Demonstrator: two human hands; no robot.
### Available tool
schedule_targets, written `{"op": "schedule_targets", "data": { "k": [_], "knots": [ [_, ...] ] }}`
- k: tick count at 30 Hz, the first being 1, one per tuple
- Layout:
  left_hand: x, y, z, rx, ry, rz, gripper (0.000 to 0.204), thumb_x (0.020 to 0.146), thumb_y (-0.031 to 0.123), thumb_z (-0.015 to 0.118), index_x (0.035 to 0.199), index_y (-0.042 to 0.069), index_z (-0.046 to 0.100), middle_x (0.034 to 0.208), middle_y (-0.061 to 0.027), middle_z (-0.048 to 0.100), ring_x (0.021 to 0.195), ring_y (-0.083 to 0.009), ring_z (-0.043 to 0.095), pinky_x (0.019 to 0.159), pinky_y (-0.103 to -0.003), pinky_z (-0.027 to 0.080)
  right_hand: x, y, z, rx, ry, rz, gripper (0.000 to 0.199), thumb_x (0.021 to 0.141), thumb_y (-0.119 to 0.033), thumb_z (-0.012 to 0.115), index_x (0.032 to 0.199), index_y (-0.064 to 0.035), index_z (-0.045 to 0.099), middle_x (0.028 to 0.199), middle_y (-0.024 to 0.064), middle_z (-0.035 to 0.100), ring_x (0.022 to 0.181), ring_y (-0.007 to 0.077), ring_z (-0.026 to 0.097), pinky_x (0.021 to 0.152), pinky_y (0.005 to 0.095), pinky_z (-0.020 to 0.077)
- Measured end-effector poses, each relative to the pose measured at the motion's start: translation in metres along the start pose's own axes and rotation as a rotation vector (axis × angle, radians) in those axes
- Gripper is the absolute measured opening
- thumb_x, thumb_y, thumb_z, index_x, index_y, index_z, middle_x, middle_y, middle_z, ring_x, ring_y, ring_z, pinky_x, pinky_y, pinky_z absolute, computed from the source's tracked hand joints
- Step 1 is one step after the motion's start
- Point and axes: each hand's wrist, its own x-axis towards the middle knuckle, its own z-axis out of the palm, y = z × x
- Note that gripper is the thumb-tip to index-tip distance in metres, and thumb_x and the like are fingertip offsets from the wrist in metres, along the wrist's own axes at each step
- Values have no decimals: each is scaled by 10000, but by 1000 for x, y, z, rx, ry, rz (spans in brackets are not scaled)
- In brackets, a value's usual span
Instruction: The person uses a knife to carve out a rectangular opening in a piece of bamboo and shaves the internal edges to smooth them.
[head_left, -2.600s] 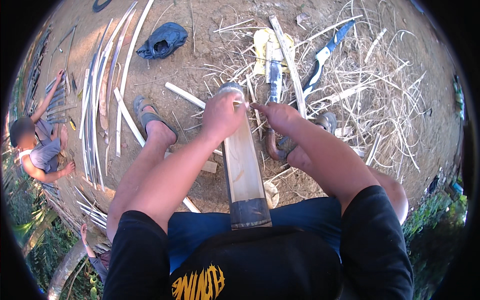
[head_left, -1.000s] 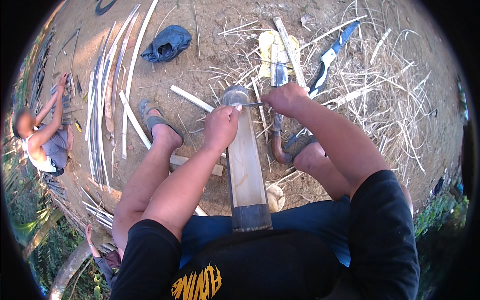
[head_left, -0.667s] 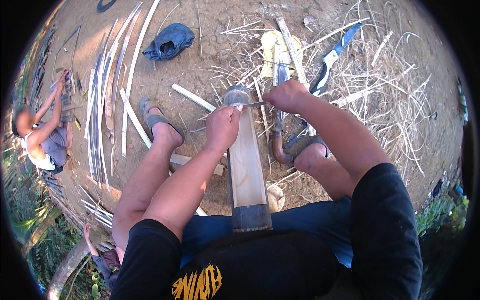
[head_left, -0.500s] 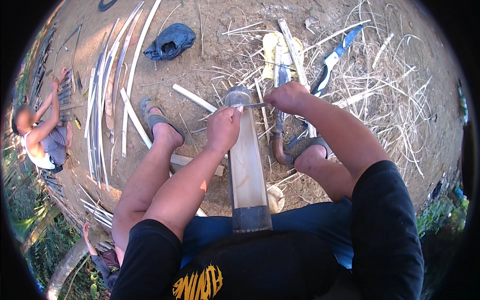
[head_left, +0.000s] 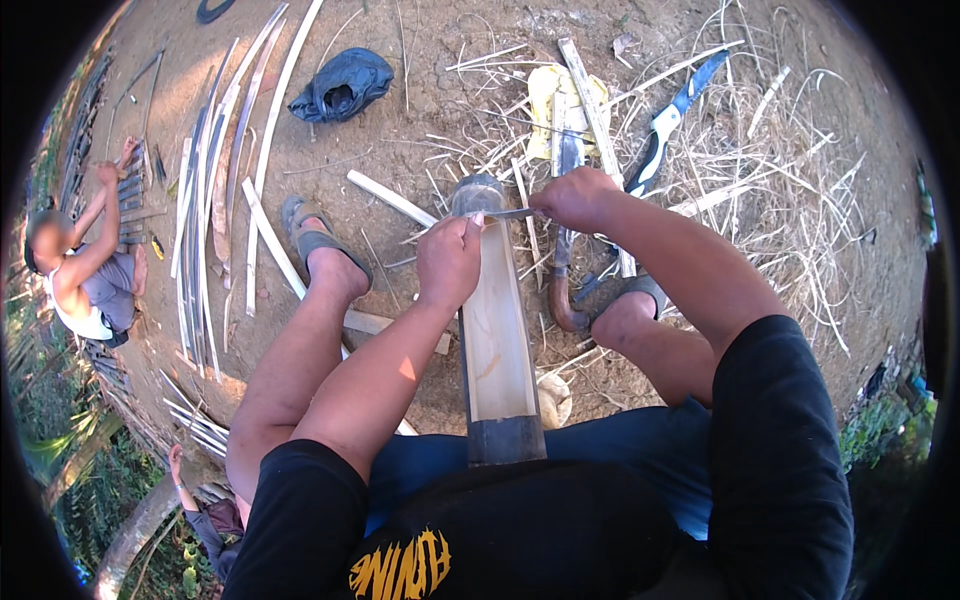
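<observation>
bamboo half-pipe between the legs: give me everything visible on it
The split bamboo trough is a long half-culm, its pale cream hollow facing up, dark where it nears the person's lap. It runs away from the body between the sandalled feet, and its far end is still round and greyish. The left hand grips its left wall near that end; the right hand holds a thin metal blade across the far end.

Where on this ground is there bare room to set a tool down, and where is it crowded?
Bare dirt lies between the dark cloth bundle and the sandalled left foot, bordered by the bamboo slats. Beyond the split bamboo trough, around the right hand, shavings, a knife and sticks crowd the ground.
</observation>
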Motion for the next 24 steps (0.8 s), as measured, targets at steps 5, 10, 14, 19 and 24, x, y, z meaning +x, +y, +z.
{"op": "schedule_targets", "data": {
  "k": [5, 10, 14, 19, 24],
  "knots": [
    [-1, 5, 3, -90, 98, 47, 391, 1008, 245, 610, 723, -22, 619, 740, -209, 605, 732, -422, 602, 706, -516, 464, 19, 1, -20, -162, -71, -67, 209, 955, -242, 598, 1118, -254, 728, 1041, 29, 738, 1006, 270, 729, 784, 433, 587],
    [-1, -1, 3, -39, 64, 10, 349, 1013, 241, 599, 788, -12, 682, 769, -205, 636, 755, -414, 621, 717, -506, 477, 4, -8, -26, -70, -111, -10, 254, 999, -295, 555, 1211, -285, 694, 1101, 41, 725, 1055, 275, 714, 844, 455, 580],
    [-1, 1, 3, -107, 94, 26, 326, 1020, 237, 584, 843, 1, 724, 807, -198, 664, 779, -400, 642, 728, -490, 491, -5, -8, -2, 131, -91, 111, 279, 1040, -346, 513, 1277, -345, 660, 1142, 58, 718, 1084, 289, 702, 894, 452, 570],
    [-4, -1, 4, -117, 114, -37, 427, 1059, 344, 542, 906, 9, 758, 850, -178, 715, 818, -304, 700, 757, -404, 518, -3, -1, 9, 91, -25, 55, 286, 1022, -328, 527, 1270, -308, 668, 1143, 55, 719, 1100, 292, 697, 901, 456, 574],
    [-11, -16, -2, -253, 281, -202, 384, 1041, 331, 572, 903, 16, 743, 825, -171, 701, 771, -319, 678, 744, -422, 501, -13, 5, -7, 43, -90, 203, 266, 1026, -288, 524, 1242, -232, 669, 1140, 77, 726, 1077, 311, 708, 893, 478, 573]
  ]
}}
